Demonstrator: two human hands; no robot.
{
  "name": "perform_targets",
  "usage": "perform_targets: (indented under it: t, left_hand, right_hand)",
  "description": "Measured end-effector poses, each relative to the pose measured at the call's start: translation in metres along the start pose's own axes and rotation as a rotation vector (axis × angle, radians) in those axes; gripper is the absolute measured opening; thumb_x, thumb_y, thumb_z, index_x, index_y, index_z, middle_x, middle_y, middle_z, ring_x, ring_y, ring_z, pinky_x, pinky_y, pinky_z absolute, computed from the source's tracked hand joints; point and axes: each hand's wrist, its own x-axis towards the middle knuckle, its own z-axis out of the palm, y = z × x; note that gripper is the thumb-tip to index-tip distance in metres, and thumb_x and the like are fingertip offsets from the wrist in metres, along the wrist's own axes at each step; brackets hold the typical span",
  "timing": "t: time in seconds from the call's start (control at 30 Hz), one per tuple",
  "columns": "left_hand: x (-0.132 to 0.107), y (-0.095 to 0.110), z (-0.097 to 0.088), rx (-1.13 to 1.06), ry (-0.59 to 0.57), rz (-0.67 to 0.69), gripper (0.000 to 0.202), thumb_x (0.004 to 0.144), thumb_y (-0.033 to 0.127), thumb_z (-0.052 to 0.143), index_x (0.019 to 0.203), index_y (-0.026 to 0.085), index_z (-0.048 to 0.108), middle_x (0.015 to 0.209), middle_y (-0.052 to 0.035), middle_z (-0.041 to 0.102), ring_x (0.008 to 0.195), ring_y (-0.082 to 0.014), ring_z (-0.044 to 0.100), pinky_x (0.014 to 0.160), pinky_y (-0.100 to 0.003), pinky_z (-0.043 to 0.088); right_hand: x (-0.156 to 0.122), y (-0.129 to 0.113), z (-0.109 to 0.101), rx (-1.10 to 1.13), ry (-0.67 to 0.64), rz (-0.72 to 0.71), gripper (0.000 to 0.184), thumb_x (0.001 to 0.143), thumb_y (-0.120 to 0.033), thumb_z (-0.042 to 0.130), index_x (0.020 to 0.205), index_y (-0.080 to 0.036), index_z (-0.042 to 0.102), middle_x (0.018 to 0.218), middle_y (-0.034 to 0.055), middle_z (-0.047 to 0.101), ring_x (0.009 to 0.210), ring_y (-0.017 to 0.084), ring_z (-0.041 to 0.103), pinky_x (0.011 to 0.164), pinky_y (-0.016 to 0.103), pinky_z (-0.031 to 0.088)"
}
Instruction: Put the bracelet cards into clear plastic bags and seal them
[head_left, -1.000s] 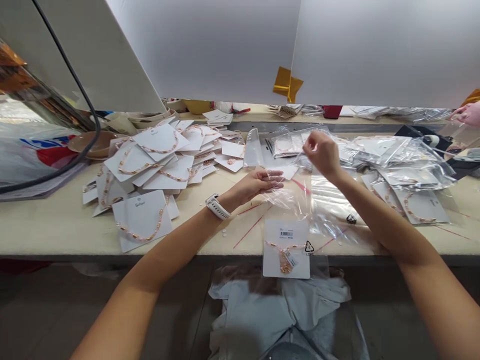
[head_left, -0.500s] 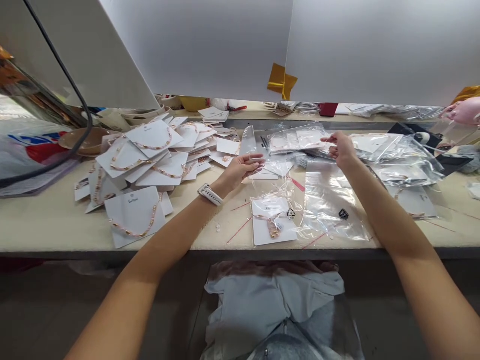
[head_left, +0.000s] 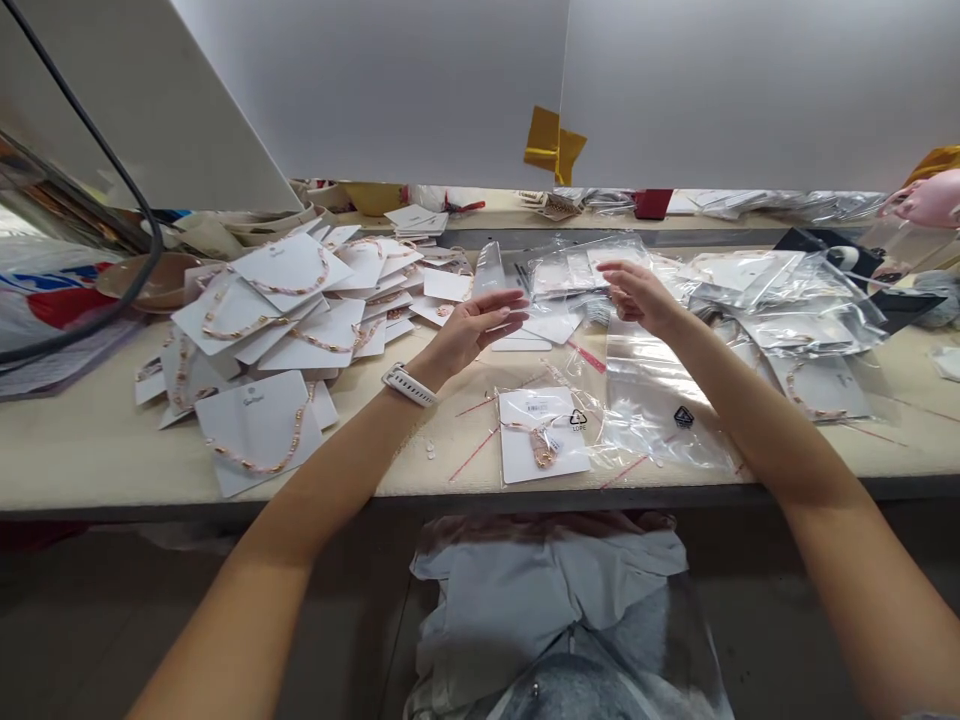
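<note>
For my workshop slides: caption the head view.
Left hand and right hand hover over necklace cards and plastic bags.

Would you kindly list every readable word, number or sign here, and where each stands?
"LDPE" under a recycling triangle, on the clear plastic bag holding a white necklace card. Barcode sticker too small; script logo on another card and black triangular mark on another bag too blurred.

There are two hands, the left hand [head_left: 469, 335] and the right hand [head_left: 637, 298], with one white wristwatch [head_left: 409, 385], one bagged necklace card [head_left: 541, 435] near centre, and one brown bowl [head_left: 139, 277] far left.
</note>
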Motion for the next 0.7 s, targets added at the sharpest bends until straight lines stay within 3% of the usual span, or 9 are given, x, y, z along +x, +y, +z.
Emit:
perform_targets:
  t: [0.13, 0.27, 0.37, 0.43, 0.57, 0.7]
  left_hand:
    - [-0.001, 0.003, 0.001, 0.039, -0.011, 0.025, 0.028, 0.084, 0.016, 0.064, 0.111, 0.021, 0.070, 0.116, -0.0058, 0.070, 0.104, -0.0161, 0.068, 0.095, -0.025, 0.054]
    - [0.001, 0.003, -0.004, 0.243, 0.022, 0.082, 0.032, 0.090, 0.016, 0.054, 0.120, 0.018, 0.064, 0.120, -0.0078, 0.069, 0.103, -0.0153, 0.069, 0.092, -0.025, 0.056]
    - [0.004, 0.000, -0.010, 0.629, 0.103, 0.184, 0.031, 0.091, 0.018, 0.053, 0.120, 0.015, 0.065, 0.109, -0.0092, 0.073, 0.094, -0.0160, 0.071, 0.084, -0.026, 0.057]
    - [0.006, -0.002, -0.012, 0.788, 0.154, 0.228, 0.028, 0.089, 0.018, 0.057, 0.114, 0.015, 0.068, 0.097, -0.0074, 0.075, 0.089, -0.0158, 0.071, 0.082, -0.025, 0.055]
    - [0.006, 0.002, -0.011, 0.860, 0.193, 0.251, 0.015, 0.085, 0.022, 0.065, 0.095, 0.017, 0.075, 0.093, -0.0050, 0.076, 0.087, -0.0155, 0.069, 0.083, -0.025, 0.051]
    - [0.003, 0.013, -0.006, 0.877, 0.232, 0.265, 0.011, 0.082, 0.022, 0.067, 0.085, 0.015, 0.075, 0.090, -0.0059, 0.075, 0.078, -0.0143, 0.066, 0.074, -0.023, 0.051]
  right_hand:
    - [0.004, 0.002, 0.009, -0.171, -0.235, 0.159, 0.025, 0.093, -0.038, 0.053, 0.107, -0.017, 0.055, 0.050, -0.0108, 0.022, 0.043, 0.005, 0.012, 0.042, 0.022, 0.008]
    - [0.006, 0.001, 0.018, -0.257, -0.496, 0.198, 0.016, 0.091, -0.030, 0.060, 0.088, -0.015, 0.058, 0.053, -0.0089, 0.027, 0.045, 0.004, 0.019, 0.042, 0.021, 0.014]
    - [0.008, -0.001, 0.026, -0.365, -0.367, 0.151, 0.020, 0.087, -0.022, 0.065, 0.072, -0.015, 0.054, 0.050, -0.0088, 0.028, 0.044, 0.003, 0.019, 0.041, 0.021, 0.014]
    - [0.009, -0.002, 0.029, -0.410, -0.248, 0.151, 0.019, 0.087, -0.021, 0.064, 0.072, -0.015, 0.055, 0.047, -0.0098, 0.026, 0.042, 0.003, 0.017, 0.040, 0.021, 0.012]
    - [0.010, -0.006, 0.029, -0.427, -0.207, 0.147, 0.005, 0.088, -0.019, 0.063, 0.085, -0.015, 0.063, 0.045, -0.0109, 0.025, 0.041, 0.004, 0.017, 0.041, 0.021, 0.013]
    - [0.009, -0.011, 0.025, -0.554, -0.199, 0.084, 0.010, 0.086, -0.022, 0.065, 0.092, -0.014, 0.066, 0.051, -0.0087, 0.032, 0.043, 0.004, 0.020, 0.041, 0.022, 0.015]
